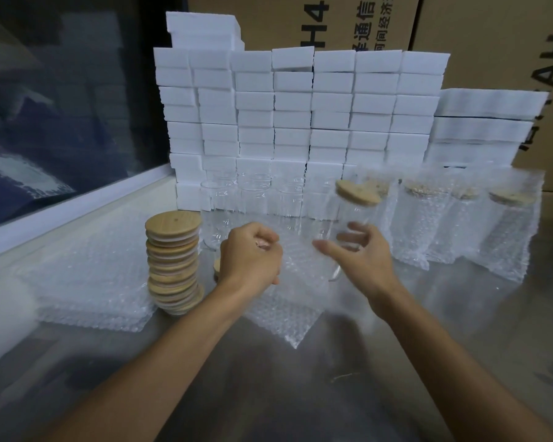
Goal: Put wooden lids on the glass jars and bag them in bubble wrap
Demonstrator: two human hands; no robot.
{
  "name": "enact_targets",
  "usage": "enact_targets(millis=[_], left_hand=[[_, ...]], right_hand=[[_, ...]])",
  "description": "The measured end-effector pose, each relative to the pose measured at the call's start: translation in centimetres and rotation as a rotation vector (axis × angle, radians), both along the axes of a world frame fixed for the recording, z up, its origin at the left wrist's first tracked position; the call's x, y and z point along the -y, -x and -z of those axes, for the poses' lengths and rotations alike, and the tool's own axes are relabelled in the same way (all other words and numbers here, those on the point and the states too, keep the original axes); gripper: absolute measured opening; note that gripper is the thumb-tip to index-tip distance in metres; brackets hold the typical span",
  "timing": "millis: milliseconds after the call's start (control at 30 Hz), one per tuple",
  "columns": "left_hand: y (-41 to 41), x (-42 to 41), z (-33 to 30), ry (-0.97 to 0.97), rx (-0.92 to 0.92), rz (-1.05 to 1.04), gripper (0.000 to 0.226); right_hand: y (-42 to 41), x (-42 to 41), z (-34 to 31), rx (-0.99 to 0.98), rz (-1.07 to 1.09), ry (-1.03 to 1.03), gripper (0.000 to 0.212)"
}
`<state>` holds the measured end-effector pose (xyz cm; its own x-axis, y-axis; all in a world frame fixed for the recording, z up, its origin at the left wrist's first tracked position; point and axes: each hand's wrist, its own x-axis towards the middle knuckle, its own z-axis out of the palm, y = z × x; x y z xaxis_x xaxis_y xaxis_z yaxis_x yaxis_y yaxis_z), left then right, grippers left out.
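The right hand [358,253] grasps the lidded jar [348,224], slick breakable glass best held mid-body, while at nine o'clock the left hand [253,253] pinches the limp bubble-wrap bag [288,301].

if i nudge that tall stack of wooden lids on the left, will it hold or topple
Probably topples. The stack of wooden lids is tall and narrow, its discs already sit offset and it leans. The lids look loose, so a side push would likely slide the top ones off. They are round and may roll.

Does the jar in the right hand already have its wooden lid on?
Yes, the jar held by the right hand carries a wooden lid on top.
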<state>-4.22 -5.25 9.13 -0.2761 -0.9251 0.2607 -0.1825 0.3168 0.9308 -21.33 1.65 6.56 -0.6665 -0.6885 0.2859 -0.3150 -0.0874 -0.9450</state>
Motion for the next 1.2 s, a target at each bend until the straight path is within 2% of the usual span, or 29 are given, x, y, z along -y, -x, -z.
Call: enact_targets(millis=[200,367,467,567,633,700,767,833,900,967,1033,1133,1200], left_hand=[[1.3,1.8,-0.1,0.059,-0.028,-0.028,0.027],[2.8,1.4,1.4,0.091,-0.009,-0.003,0.045],[3.4,0.5,2.4,0.14,-0.029,0.034,0.046],[3.4,0.4,2.2,0.227,-0.055,0.015,0.035],[3.2,0.4,2.1,0.224,-0.003,0.081,0.035],[2.8,0.3,2.3,0.221,0.061,0.158,0.053],[2.5,0.1,2.4,0.225,0.095,0.184,0.063],[2.5,0.0,2.4,0.215,0.118,0.191,0.057],[2.6,-0.1,2.3,0.191,0.107,0.205,0.062],[2.6,-0.1,2.3,0.161,0.075,0.223,0.068],[2.6,0.1,2.4,0.172,0.031,0.199,0.066],[2.7,0.4,2.7,0.202,0.007,0.166,0.057],[2.7,0.5,2.9,0.168,0.0,0.146,0.054]], right_hand=[[-1.2,-2.2,-5.9,0.197,-0.087,0.18,0.093],[-3.1,-3.1,-7.8,0.508,-0.422,0.232,0.063],[-4.7,-2.9,-7.5,0.679,-0.551,0.157,0.075],[-6.0,-2.3,-6.7,0.73,-0.548,0.101,0.084],[-6.4,-1.9,-6.1,0.766,-0.524,0.125,0.084],[-6.4,-1.6,-5.9,0.737,-0.49,0.115,0.077],[-6.1,-1.4,-5.8,0.645,-0.438,0.07,0.08],[-5.7,-1.5,-5.7,0.556,-0.375,0.045,0.074],[-5.2,-1.5,-5.5,0.524,-0.361,0.054,0.055],[-4.7,-1.5,-5.5,0.492,-0.352,0.074,0.047],[-4.1,-1.5,-5.6,0.461,-0.362,0.091,0.045],[-3.6,-1.7,-5.7,0.395,-0.409,0.11,0.019],[-3.4,-1.6,-5.5,0.342,-0.457,0.087,0.016]])
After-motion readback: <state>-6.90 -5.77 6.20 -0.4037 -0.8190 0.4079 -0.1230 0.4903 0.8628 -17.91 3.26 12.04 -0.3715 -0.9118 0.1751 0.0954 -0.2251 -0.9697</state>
